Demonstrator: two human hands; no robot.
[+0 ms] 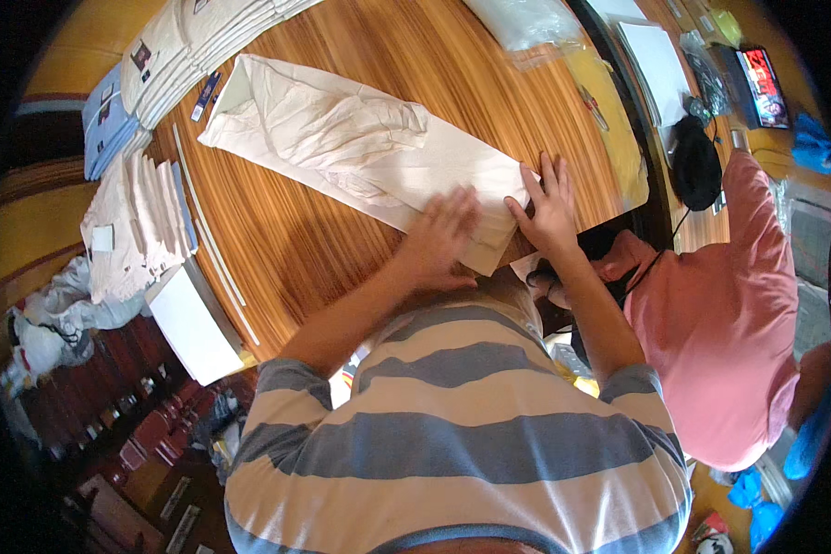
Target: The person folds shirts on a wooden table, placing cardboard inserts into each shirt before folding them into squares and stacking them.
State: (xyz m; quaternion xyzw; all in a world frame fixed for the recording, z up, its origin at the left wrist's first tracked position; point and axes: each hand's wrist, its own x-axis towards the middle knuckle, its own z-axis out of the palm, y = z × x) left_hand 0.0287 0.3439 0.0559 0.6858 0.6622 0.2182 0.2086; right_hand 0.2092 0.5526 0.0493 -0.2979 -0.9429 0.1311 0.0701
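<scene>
Pale cloth [342, 138] lying slantwise under two flat hands

The pale cloth is lying folded in a long band across the tabletop [286, 268], running from near the far-left corner to the near edge. Its left part is wrinkling; its right part is looking flatter. The left hand [439, 240], slightly blurred, is resting on this near end with fingers spread; the right hand [549, 208] is spreading wide at the right end, its thumb by the border. Neither is gripping; the open palms are probably steadying and flattening the fabric, and the slant is likely bringing this end within easy reach.

A blue slim tool [205, 97] is lying just beside the cloth's far end, close enough to snag it. Cream garment stacks [185, 55] and a blue garment stack [109, 125] are crowding the left side, while a white strip [208, 231] is lining the left edge. A clear plastic pile [526, 28] is occupying the far-right corner. Beyond the right edge, a person in pink [711, 323] is sitting close, perhaps limiting elbow room.
</scene>
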